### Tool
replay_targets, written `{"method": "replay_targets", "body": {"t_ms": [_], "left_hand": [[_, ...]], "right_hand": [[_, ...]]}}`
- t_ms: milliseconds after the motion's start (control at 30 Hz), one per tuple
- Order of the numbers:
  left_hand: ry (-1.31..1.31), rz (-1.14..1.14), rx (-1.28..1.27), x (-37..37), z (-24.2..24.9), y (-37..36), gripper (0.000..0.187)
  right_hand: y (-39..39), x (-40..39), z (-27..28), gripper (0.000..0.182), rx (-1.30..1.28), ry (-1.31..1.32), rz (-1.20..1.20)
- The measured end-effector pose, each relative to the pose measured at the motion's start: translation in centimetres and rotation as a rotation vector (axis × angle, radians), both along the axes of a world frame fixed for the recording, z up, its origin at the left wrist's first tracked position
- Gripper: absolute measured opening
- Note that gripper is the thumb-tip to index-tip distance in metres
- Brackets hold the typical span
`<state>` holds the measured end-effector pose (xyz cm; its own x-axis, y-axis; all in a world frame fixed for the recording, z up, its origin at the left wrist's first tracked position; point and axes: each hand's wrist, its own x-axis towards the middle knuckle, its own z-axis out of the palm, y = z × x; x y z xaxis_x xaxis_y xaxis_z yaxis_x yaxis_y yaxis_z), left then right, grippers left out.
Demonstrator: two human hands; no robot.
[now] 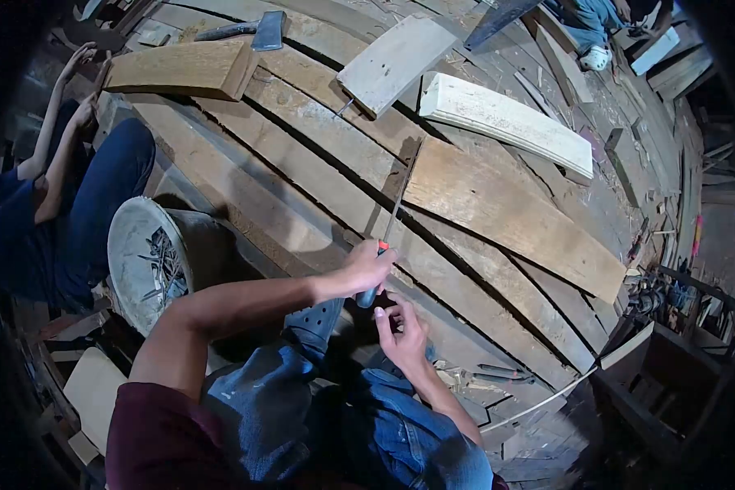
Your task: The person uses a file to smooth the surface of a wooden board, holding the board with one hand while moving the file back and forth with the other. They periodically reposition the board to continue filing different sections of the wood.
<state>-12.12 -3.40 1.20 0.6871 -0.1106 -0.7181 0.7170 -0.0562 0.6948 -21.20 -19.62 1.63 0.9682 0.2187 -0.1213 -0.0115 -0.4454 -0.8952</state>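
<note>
My left hand (366, 269) is wrapped round the grey handle, with a red collar, of a long thin file (396, 208). The file's narrow dark blade points away from me and meets the near-left end of a tan wooden board (506, 212). My right hand (403, 329) hangs just below the handle, thumb and fingers apart and loosely bent, with nothing in it. The board rests at a slant across long floor planks (318, 196).
A white moulded timber (506, 122), a grey block (396, 65), a thick beam (184, 69) and an axe (268, 33) lie beyond. Left stands a bucket of nails (147, 261), near a seated person (82, 204). Another person (584, 33) is at top right.
</note>
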Motion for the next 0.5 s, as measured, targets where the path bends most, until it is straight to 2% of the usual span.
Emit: {"method": "replay_targets", "body": {"t_ms": [133, 300, 400, 433, 500], "left_hand": [[-0.025, -0.012, 0.009, 1.3, -0.1, 0.1, 0.037], [-0.065, -0.081, 0.134, -0.5, 0.5, 0.1, 0.037], [-0.035, -0.069, 0.144, 0.4, 0.6, -0.3, 0.039], [-0.039, -0.003, 0.084, 1.0, 0.6, -0.3, 0.04], [-0.01, -0.067, 0.133, 1.7, 0.7, 0.1, 0.039]], "right_hand": [[0.2, 0.6, 0.2, 0.029, -0.001, -0.012, 0.003], [-0.4, 1.0, 0.1, 0.028, -0.007, -0.029, 0.002], [-0.6, 0.9, 0.3, 0.028, -0.017, 0.016, -0.03], [-0.5, 1.0, 0.5, 0.027, -0.024, 0.031, -0.042], [-0.7, 0.9, 0.3, 0.027, -0.027, 0.034, -0.027]]}}
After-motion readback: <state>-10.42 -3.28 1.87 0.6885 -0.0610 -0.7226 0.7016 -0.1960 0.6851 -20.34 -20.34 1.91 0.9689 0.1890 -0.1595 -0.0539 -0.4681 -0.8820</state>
